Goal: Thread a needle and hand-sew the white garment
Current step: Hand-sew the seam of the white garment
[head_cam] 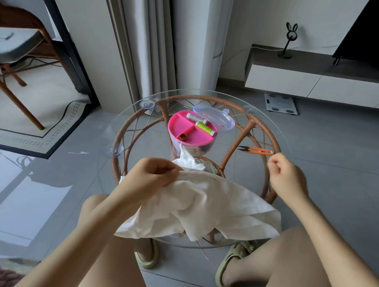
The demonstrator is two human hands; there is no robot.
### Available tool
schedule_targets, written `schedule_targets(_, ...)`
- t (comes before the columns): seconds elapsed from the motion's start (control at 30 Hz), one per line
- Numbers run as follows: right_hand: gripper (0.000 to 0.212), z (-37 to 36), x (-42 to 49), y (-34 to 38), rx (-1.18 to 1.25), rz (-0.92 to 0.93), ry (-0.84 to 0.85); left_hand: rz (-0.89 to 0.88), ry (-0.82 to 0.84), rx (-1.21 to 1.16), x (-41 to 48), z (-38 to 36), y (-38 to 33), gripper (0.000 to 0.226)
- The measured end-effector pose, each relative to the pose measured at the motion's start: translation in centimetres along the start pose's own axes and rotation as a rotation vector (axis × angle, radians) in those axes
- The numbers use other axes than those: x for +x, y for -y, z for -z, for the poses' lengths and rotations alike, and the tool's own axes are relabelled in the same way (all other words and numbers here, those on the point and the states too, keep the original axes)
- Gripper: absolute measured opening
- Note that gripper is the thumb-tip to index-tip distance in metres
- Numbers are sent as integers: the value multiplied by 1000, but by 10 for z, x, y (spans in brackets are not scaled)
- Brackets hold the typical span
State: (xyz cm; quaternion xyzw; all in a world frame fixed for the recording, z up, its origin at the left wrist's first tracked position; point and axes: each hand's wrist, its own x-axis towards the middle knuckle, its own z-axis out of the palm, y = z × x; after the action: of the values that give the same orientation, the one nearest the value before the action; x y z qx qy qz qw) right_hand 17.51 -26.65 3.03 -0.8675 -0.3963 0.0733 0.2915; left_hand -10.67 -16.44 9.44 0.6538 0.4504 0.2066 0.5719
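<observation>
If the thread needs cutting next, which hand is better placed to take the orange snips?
Right hand: it hovers beside the orange snips; the left hand grips the white garment.

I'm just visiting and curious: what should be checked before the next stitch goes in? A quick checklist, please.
1. Fabric held: the left hand pinches the edge of the white garment. Ok.
2. Needle in the right hand: its fingers are pinched together, but no needle can be made out. Cannot tell.
3. Thread free of tangles: no thread shows between the hands. Cannot tell.
4. Cutter nearby: the orange snips lie on the glass table just beyond the right hand. Ok.
5. Spare thread: the green spool and grey spool sit in the open pink sewing box. Ok.
</observation>
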Motion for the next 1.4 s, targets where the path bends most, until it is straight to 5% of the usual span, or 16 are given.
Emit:
schedule_targets(0.13,8,3,9,-1,-24,-23,-142,32,13,-66,-1,2,1,16)
schedule_targets(0.3,12,2,-34,65,209,524,-90,29,40,-112,0,1,0,13)
schedule_targets(0.43,20,-4,-56,91,268,727,22,19,58,-125,-2,-1,-1,13)
schedule_targets(0.63,16,-17,-55,94,128,809,-41,-10,97,-132,-4,-1,-5,13)
schedule_targets(0.77,18,-5,-56,97,192,725,63,-14,110,-129,-5,0,-5,14)
schedule_targets(0.93,9,44,-57,114,1079,245,532,-31,73,-57,-4,0,-3,14)
schedule_targets(1.13,23,107,-54,128,1787,310,997,-56,55,10,-4,-4,-3,15)
schedule_targets(1.2,19,108,-59,131,1704,364,937,-81,62,48,-4,-4,-4,15)
schedule_targets(1.3,16,103,-72,130,1103,591,664,-67,96,-6,-4,-4,-5,15)
schedule_targets(1.4,24,97,-79,130,664,715,691,-23,190,-164,-6,-2,-7,18)
